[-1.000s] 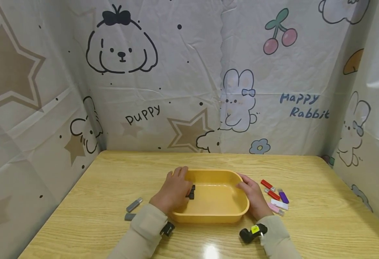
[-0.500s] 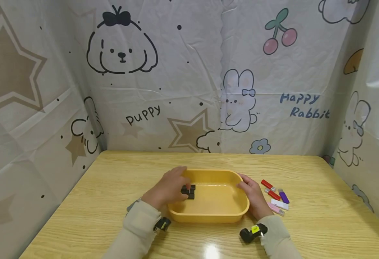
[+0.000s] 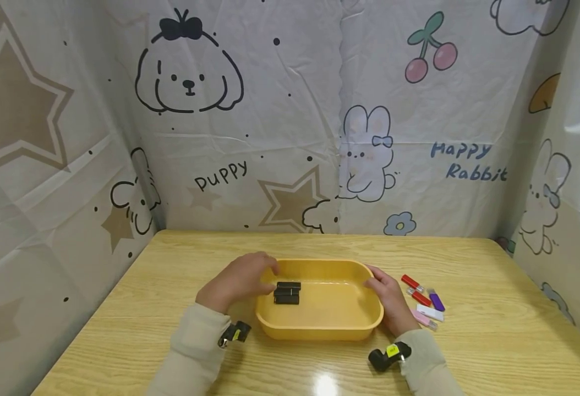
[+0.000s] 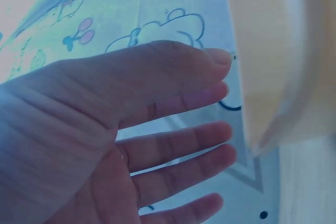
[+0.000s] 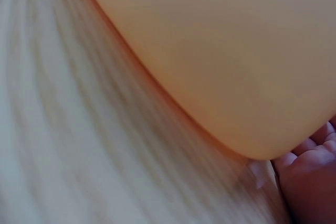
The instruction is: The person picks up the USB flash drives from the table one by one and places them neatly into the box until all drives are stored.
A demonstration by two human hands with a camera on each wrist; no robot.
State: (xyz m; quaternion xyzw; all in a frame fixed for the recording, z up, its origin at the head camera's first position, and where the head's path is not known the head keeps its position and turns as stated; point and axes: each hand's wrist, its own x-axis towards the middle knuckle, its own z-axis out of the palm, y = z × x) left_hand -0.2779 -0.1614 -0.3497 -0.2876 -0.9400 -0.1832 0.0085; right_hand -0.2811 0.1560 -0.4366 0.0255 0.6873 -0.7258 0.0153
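A yellow plastic tray (image 3: 319,333) stands on the wooden table. Inside it, near the left end, several black stick-shaped pieces (image 3: 286,300) lie side by side. My left hand (image 3: 235,281) is at the tray's left rim, holding nothing. In the left wrist view, the fingers of that left hand (image 4: 157,145) are spread and nearly straight beside the tray wall (image 4: 273,66). My right hand (image 3: 388,297) grips the tray's right end, thumb over the rim and fingers outside. The right wrist view shows part of this hand (image 5: 315,177) against the tray's outer side (image 5: 226,66).
Right of the tray lie several USB sticks: two red (image 3: 411,282), one purple (image 3: 436,300), one white (image 3: 430,313) and one pink (image 3: 424,320). A printed cloth (image 3: 290,126) hangs behind the table (image 3: 493,324) and along its sides.
My left hand has let go of the black pieces and drawn back leftward to the rim, fingers spreading. Its forearm now covers the grey USB sticks on the left. The right hand keeps its grip.
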